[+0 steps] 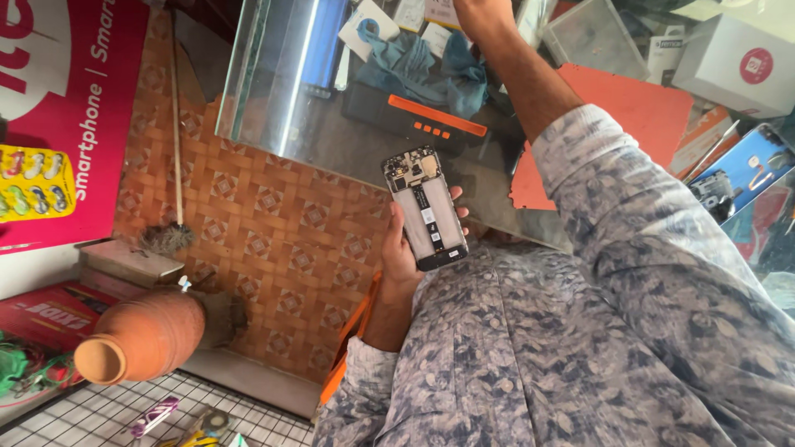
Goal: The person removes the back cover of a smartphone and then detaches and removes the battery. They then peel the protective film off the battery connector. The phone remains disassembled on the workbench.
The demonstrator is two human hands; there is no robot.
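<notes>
Grey-blue leaf-patterned shirt (580, 331), long sleeves, buttoned cuffs

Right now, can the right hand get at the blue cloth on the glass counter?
Probably yes. The right hand is stretched out over the glass counter, just past the blue cloth, with nothing lying over the cloth.

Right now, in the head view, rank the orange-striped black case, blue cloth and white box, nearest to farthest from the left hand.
From the left hand, holding the opened phone:
1. Orange-striped black case, just above it on the glass counter.
2. Blue cloth, farther up the counter.
3. White box, far upper right.
</notes>
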